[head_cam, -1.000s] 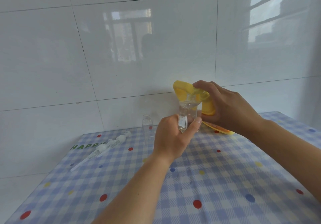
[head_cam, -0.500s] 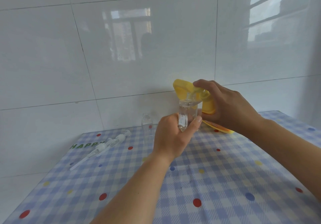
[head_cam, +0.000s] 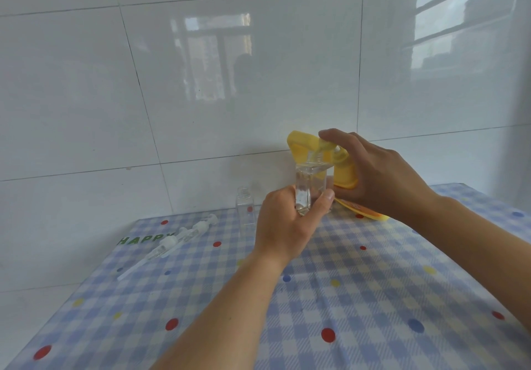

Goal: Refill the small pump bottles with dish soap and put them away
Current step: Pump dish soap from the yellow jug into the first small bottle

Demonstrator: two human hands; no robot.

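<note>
Head view: my left hand (head_cam: 283,220) grips the small clear bottle (head_cam: 305,187) by its flat sides, just left of my right hand (head_cam: 376,177), which squeezes the soft yellow pouch (head_cam: 344,175) over its mouth; the bottle seems light, stiff, slippery once soapy.

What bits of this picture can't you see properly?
Head view, the only one:
- Yellow plastic soap pouch: its middle and most of its label are behind the right hand.
- Small clear square bottle: its lower part is wrapped by the left hand.
- Green lettering on the checked tablecloth: anything after it is covered by the white pump heads.
</note>
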